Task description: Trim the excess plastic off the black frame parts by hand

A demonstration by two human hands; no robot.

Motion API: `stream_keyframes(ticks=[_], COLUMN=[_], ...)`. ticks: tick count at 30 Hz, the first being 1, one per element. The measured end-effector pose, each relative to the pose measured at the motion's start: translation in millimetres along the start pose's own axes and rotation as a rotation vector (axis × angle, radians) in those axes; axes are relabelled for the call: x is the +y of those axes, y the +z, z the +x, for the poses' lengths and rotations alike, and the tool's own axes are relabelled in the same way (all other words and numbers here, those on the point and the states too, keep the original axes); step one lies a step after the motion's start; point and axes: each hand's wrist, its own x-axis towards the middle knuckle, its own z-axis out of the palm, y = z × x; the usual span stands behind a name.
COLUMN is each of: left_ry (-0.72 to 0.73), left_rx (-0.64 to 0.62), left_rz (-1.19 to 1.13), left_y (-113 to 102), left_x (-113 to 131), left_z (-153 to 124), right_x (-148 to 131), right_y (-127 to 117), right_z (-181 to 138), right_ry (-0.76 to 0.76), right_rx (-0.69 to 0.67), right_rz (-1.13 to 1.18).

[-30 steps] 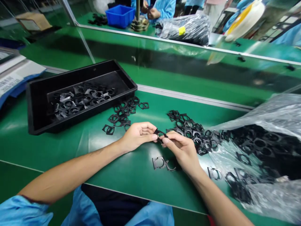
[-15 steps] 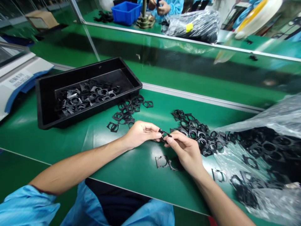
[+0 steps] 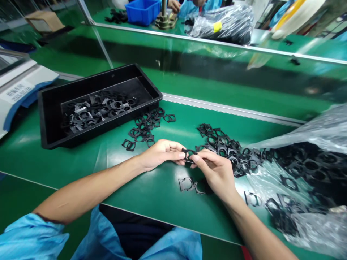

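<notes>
Between my two hands is a small black plastic frame (image 3: 190, 153) with a round opening, held above the green table. My left hand (image 3: 165, 154) pinches its left side between thumb and fingers. On its right side, my right hand (image 3: 215, 169) grips it the same way, with some fingertips hidden behind the part. Two similar black frames (image 3: 187, 184) lie on the table just below my hands. To the right of them, a loose heap of black frames (image 3: 223, 144) spreads toward a clear plastic bag (image 3: 320, 130).
A black tray (image 3: 100, 139) with many such frames stands at the left, and a smaller group of frames (image 3: 145, 126) lies beside it. A clear partition (image 3: 217, 79) crosses behind. Beyond it are a blue bin (image 3: 142, 12), a wrapped bundle (image 3: 222, 25) and a co-worker's hands.
The held frame has turned slightly and now lies more level between my fingers. Both hands stay in nearly the same place. Behind the partition, the co-worker's hands have moved apart.
</notes>
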Motion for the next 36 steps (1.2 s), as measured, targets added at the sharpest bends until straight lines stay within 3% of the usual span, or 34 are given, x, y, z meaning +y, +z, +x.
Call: stream_keyframes(ticks=[7,17,23,30,36], left_ry=[-0.050,0.109,0.108,0.082,0.144], left_rx=[-0.160,0.074,0.036,0.008,0.038], left_rz=[-0.042,0.104,0.276,0.126,0.160], left_y=[0.9,2.8,1.7,1.7,2.3], left_x=[5.2,-2.2,1.6,4.9,3.2], left_z=[-2.8,-0.3,-3.8,-2.0,-1.6], right_x=[-4.5,0.1,-1.4,-3.7,2.8], right_y=[3.6,-0.7,-0.5,-1.1,-0.6], right_z=[-0.4,1.5,2.4,2.7,4.1], right_ry=[0.045,-0.017,-0.006,0.079,0.183], right_rx=[-0.052,-0.060,-0.069,-0.053,-0.020], right_rz=[0.096,-0.025,-0.023,0.100,0.260])
